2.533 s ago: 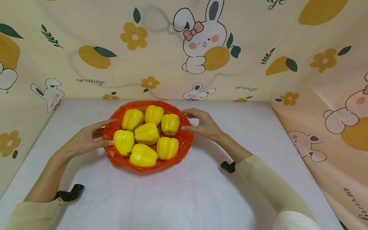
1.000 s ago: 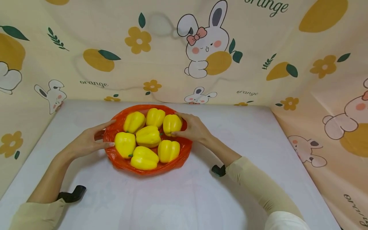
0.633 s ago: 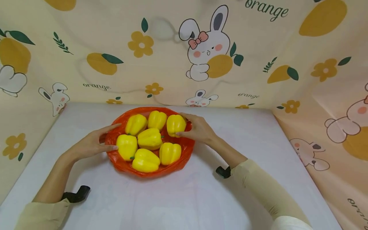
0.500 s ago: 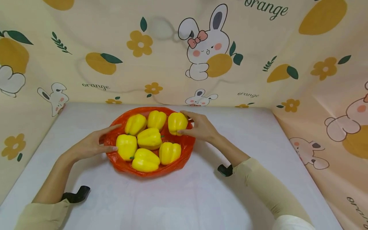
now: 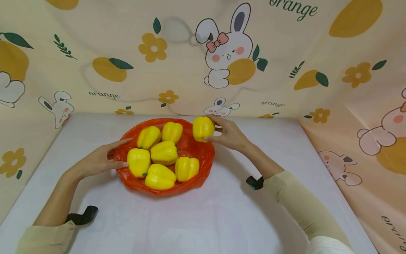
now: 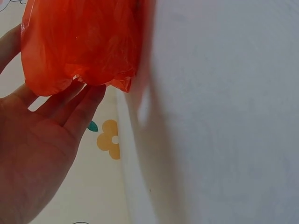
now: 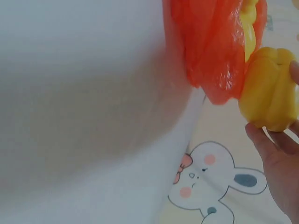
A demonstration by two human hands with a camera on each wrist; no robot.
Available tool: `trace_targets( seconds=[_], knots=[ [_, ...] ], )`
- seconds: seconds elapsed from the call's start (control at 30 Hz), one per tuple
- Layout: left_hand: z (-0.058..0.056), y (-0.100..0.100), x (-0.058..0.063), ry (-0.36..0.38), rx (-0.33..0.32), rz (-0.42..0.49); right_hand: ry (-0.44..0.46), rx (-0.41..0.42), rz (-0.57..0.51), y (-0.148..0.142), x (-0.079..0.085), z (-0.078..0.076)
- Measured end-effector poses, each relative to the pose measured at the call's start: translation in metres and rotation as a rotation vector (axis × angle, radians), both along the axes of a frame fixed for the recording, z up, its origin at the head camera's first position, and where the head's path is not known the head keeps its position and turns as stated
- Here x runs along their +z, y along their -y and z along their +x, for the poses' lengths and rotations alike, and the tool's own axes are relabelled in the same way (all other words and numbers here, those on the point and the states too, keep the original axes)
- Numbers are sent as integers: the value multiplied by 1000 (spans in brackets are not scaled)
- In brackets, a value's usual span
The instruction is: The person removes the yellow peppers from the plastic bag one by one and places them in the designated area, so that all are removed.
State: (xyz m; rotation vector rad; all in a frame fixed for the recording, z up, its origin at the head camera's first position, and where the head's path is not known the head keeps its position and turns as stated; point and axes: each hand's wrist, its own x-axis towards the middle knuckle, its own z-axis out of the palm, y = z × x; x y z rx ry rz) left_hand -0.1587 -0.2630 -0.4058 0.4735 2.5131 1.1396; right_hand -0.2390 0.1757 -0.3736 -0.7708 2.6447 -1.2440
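Observation:
A red plastic bag (image 5: 205, 173), spread wide into a round bowl shape, stands on the white table with several yellow bell peppers (image 5: 160, 177) in it. Just above its right back edge, my right hand (image 5: 233, 134) holds one yellow bell pepper (image 5: 203, 129) between thumb and fingers. The right wrist view has this pepper (image 7: 267, 91) outside the bag's wall (image 7: 212, 56), fingertips against its side. At the left edge my left hand (image 5: 96, 160) holds the bag, thumb and fingers spread at the rim. In the left wrist view, its fingertips are partly hidden by the red plastic (image 6: 84, 42).
The white table (image 5: 196, 222) meets a printed cloth backdrop (image 5: 136, 77) with rabbits and oranges at the back and sides. Dark curved pieces at the left wrist (image 5: 83, 215) and right wrist (image 5: 254, 182) jut out over the table.
My right hand has gone from the bag's right rim to a bell pepper inside, taken hold of it, and lifted it up and right to the edge. The left hand stays at the bag.

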Motion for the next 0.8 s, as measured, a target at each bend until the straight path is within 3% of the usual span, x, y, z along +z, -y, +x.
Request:
trace_targets(
  seconds=[0.23, 0.5, 0.8],
  knots=[
    [1, 1, 0, -9, -4, 4, 13, -5, -29, -12, -1, -7],
    [0, 2, -2, 31, 2, 13, 70, -48, -62, -30, -6, -18],
    [0, 2, -2, 17, -13, 26, 44, -88, -69, -54, -11, -32]
  ],
)
